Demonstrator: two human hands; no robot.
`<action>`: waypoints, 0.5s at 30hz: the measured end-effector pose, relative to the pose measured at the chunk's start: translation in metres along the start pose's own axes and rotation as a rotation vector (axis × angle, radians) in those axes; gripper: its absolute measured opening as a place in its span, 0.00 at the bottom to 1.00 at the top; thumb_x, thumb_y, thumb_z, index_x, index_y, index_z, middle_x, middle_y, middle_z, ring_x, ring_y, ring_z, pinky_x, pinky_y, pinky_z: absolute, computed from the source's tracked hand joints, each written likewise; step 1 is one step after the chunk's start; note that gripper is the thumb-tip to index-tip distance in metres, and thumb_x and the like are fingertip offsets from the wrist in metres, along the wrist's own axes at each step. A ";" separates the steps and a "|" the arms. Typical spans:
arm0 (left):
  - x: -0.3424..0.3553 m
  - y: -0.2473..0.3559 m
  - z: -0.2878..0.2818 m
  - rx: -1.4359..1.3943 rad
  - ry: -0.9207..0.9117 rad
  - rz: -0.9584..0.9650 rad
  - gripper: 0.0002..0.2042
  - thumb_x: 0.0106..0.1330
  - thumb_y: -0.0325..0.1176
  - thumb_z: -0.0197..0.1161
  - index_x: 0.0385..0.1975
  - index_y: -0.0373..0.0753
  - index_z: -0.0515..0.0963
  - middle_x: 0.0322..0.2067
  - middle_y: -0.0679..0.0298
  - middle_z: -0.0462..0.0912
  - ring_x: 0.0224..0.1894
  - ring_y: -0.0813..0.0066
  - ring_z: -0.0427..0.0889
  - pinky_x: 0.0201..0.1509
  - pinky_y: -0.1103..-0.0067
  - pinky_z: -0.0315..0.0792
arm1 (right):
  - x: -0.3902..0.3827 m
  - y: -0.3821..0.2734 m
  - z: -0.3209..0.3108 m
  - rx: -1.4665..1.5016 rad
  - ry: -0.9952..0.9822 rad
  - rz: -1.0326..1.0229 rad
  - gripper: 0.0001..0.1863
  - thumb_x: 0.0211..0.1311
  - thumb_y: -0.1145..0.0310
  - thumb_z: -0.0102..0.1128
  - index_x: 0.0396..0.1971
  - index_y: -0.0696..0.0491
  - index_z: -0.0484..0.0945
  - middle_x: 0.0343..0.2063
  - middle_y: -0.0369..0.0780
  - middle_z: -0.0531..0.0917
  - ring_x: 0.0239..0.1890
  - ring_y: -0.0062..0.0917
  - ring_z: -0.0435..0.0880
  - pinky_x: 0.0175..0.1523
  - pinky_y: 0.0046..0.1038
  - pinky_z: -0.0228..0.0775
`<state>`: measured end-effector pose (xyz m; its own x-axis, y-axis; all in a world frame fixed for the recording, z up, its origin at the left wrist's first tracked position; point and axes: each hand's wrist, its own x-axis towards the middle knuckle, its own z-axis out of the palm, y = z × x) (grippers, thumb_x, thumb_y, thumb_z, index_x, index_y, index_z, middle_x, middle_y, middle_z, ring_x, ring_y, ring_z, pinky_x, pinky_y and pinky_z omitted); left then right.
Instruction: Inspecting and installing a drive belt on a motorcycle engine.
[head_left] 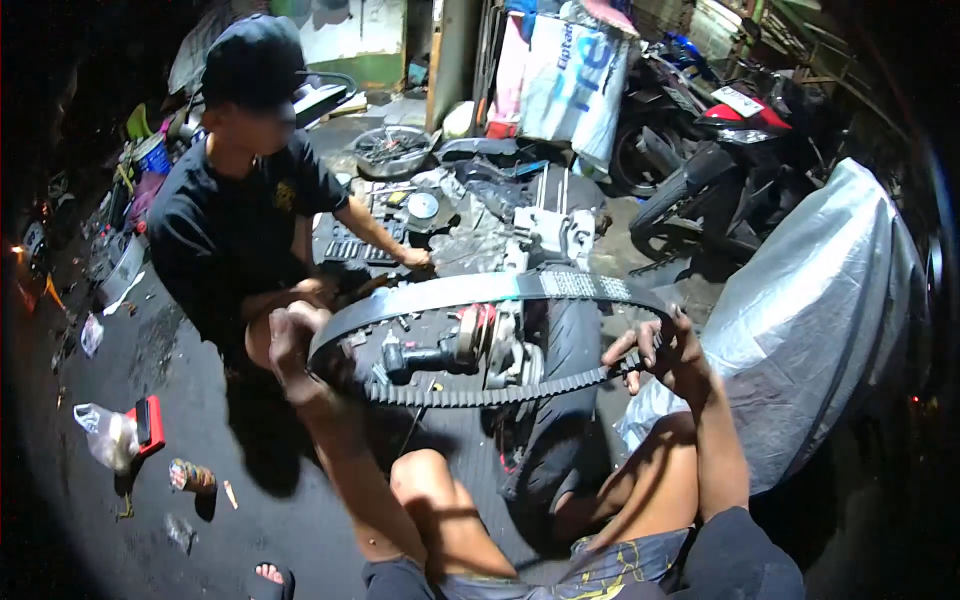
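A black toothed drive belt (450, 295) is stretched into a long oval in front of me, its ribbed inner side showing along the near run. My left hand (295, 345) grips the belt's left end, and my right hand (665, 355) holds its right end with the fingers curled round it. Below the belt lies a partly dismantled scooter engine with its rear tyre (572, 345). A dark power tool (418, 360) rests on the ground beside the engine, seen through the loop. A round metal part (468, 345) is next to the tool.
At the left a person (235, 200) in dark clothes crouches, one hand reaching toward a socket set (360, 250). A silver cover (810, 320) drapes something at the right. Behind stand parked motorbikes (720, 170), and a wheel (392, 150) lies flat. A red box (150, 425) is at lower left.
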<state>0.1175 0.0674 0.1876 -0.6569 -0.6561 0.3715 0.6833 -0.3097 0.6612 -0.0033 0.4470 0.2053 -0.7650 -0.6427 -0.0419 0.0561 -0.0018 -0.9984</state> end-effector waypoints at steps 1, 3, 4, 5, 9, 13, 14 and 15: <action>-0.005 0.004 -0.001 0.045 -0.014 0.032 0.18 0.76 0.51 0.51 0.32 0.42 0.66 0.24 0.76 0.64 0.21 0.90 0.59 0.24 0.87 0.53 | -0.001 0.001 -0.002 0.063 -0.055 -0.062 0.44 0.70 0.26 0.35 0.15 0.55 0.70 0.38 0.60 0.85 0.22 0.37 0.84 0.29 0.33 0.81; -0.010 0.015 -0.004 -0.076 -0.098 0.005 0.17 0.71 0.47 0.60 0.39 0.41 0.65 0.23 0.75 0.64 0.17 0.92 0.57 0.18 0.89 0.52 | -0.003 0.004 -0.004 0.068 -0.123 -0.180 0.44 0.72 0.28 0.34 0.14 0.55 0.69 0.28 0.53 0.82 0.20 0.34 0.80 0.24 0.28 0.77; -0.010 0.021 -0.007 -0.124 -0.246 0.032 0.16 0.68 0.42 0.63 0.40 0.41 0.64 0.21 0.76 0.63 0.15 0.92 0.56 0.17 0.90 0.52 | -0.005 0.006 -0.003 0.012 -0.131 -0.230 0.43 0.72 0.28 0.34 0.12 0.53 0.67 0.22 0.48 0.79 0.16 0.30 0.75 0.21 0.26 0.70; -0.015 0.027 -0.009 -0.055 0.011 -0.021 0.14 0.63 0.31 0.62 0.40 0.41 0.63 0.18 0.76 0.60 0.12 0.91 0.53 0.14 0.90 0.53 | -0.003 0.007 -0.003 0.099 -0.148 -0.255 0.43 0.72 0.28 0.34 0.11 0.52 0.66 0.18 0.46 0.77 0.14 0.28 0.72 0.19 0.25 0.66; -0.027 0.053 -0.017 -0.157 0.059 0.110 0.17 0.60 0.26 0.55 0.48 0.43 0.61 0.23 0.75 0.57 0.16 0.90 0.56 0.16 0.89 0.55 | 0.000 0.009 0.007 0.207 -0.112 -0.429 0.34 0.75 0.43 0.45 0.10 0.49 0.64 0.06 0.34 0.57 0.10 0.24 0.60 0.32 0.36 0.70; -0.033 0.077 -0.022 -0.290 -0.173 0.231 0.13 0.70 0.25 0.53 0.51 0.39 0.59 0.25 0.71 0.56 0.23 0.85 0.56 0.27 0.83 0.57 | -0.001 0.003 0.025 0.171 -0.194 -0.549 0.33 0.66 0.51 0.57 0.06 0.48 0.55 0.05 0.33 0.56 0.09 0.23 0.53 0.24 0.33 0.49; -0.029 0.081 -0.023 -0.481 -0.401 0.198 0.11 0.72 0.25 0.51 0.49 0.40 0.58 0.25 0.71 0.56 0.23 0.85 0.57 0.27 0.83 0.58 | -0.002 0.001 0.030 0.185 -0.190 -0.539 0.33 0.66 0.52 0.58 0.05 0.48 0.54 0.05 0.33 0.56 0.09 0.23 0.52 0.24 0.32 0.48; -0.034 0.087 -0.024 -0.409 -0.291 0.214 0.11 0.73 0.25 0.50 0.49 0.40 0.58 0.25 0.71 0.56 0.23 0.85 0.57 0.28 0.83 0.58 | -0.004 -0.003 0.034 0.209 -0.235 -0.568 0.33 0.66 0.52 0.57 0.05 0.48 0.54 0.05 0.33 0.56 0.09 0.23 0.52 0.23 0.33 0.48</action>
<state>0.2065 0.0463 0.2169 -0.5108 -0.5340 0.6737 0.8417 -0.4703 0.2653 0.0213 0.4237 0.2092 -0.5524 -0.6484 0.5238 -0.1745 -0.5246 -0.8333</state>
